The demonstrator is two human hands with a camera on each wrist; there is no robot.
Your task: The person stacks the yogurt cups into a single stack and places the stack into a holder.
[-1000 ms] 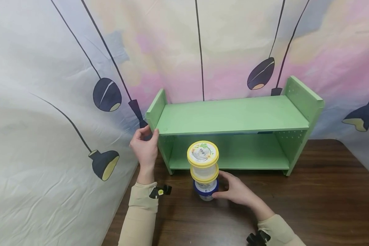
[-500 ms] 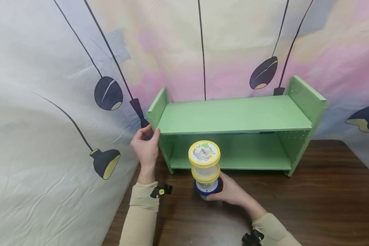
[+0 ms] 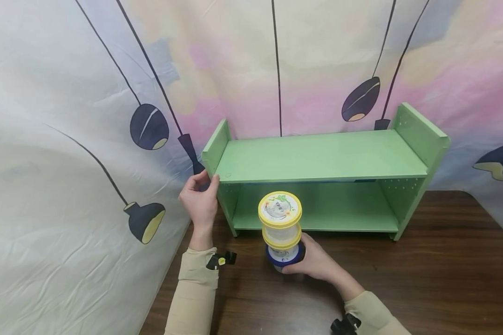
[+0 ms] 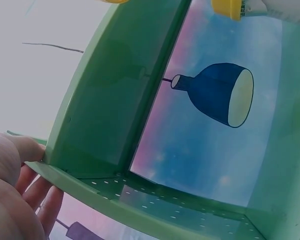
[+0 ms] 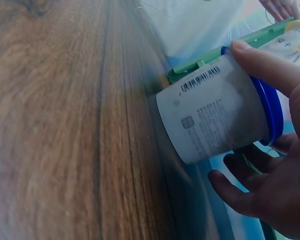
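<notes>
Three round tubs form an upright stack in front of the shelf: a yellow-lidded tub (image 3: 280, 209) on top, another yellow-lidded tub (image 3: 282, 236) in the middle and a blue-lidded tub (image 5: 210, 115) at the bottom. My right hand (image 3: 317, 264) holds the bottom tub from the right, its thumb on the blue lid's edge in the right wrist view. Whether that tub touches the table cannot be told. My left hand (image 3: 199, 202) pinches the front edge of the left side panel of the green shelf (image 3: 327, 156), thumb on one face and fingers on the other.
The shelf stands at the back of the brown wooden table (image 3: 452, 279), its lower board (image 3: 339, 214) behind the tubs. A fabric backdrop (image 3: 88, 195) printed with hanging lamps rises close on the left and behind.
My right hand has moved slightly left and its thumb has come further round the front of the blue-lidded tub. The left hand keeps its hold on the panel; the whole view shifts a little.
</notes>
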